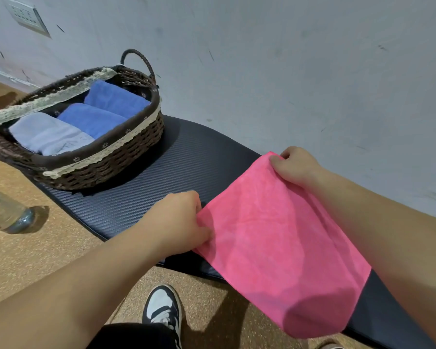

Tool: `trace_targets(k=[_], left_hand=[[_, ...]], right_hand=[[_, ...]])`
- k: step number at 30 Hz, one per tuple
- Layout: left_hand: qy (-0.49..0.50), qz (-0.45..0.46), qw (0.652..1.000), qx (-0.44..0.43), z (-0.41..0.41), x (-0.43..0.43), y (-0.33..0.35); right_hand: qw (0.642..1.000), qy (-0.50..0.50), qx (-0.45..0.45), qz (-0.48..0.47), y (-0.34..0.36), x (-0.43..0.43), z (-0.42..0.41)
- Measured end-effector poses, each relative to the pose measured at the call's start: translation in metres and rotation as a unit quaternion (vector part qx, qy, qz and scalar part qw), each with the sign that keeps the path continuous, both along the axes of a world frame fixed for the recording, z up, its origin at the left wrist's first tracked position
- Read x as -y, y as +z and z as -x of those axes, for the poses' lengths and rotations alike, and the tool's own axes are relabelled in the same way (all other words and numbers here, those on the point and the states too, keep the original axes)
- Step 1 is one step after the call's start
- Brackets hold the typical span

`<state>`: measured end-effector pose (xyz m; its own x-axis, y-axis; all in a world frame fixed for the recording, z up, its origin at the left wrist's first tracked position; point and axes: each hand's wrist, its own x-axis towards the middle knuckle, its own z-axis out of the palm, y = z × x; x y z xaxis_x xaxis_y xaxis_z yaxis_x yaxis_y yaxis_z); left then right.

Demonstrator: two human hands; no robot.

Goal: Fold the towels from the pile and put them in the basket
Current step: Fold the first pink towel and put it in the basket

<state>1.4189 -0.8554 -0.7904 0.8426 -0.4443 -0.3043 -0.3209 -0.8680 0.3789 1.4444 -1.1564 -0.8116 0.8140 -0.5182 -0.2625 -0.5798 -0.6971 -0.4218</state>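
Both hands, left hand (pixel 184 217) and right hand (pixel 296 166), pinch one pink towel (pixel 282 248); bare mat (pixel 186 157) lies toward ten o'clock before the basket (pixel 106 157) with three folded towels (pixel 91 117).

Bottle (pixel 3 212) cut by left edge; second shoe (pixel 331 346) cropped at bottom; pink towel (pixel 282 248) hides part of mat (pixel 186 159).

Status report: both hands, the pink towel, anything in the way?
Left hand, right hand each grip pink towel at upper edge. Towel hangs spread over dark mat. Nothing on mat between towel and basket.
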Motion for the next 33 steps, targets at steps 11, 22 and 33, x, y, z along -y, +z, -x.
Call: trace_targets(k=[11, 22, 33], left_hand=[[0.022, 0.039, 0.998, -0.046, 0.008, 0.012, -0.002], [0.047, 0.383, 0.91, -0.153, 0.018, -0.004, 0.078], [0.027, 0.54, 0.762, -0.357, 0.055, 0.03, 0.13]], right_hand=[[0.964, -0.009, 0.208, -0.167, 0.024, -0.019, 0.018], [0.872, -0.092, 0.301, -0.374, 0.112, 0.017, 0.131], [0.804, -0.073, 0.266, -0.527, 0.155, 0.06, 0.29]])
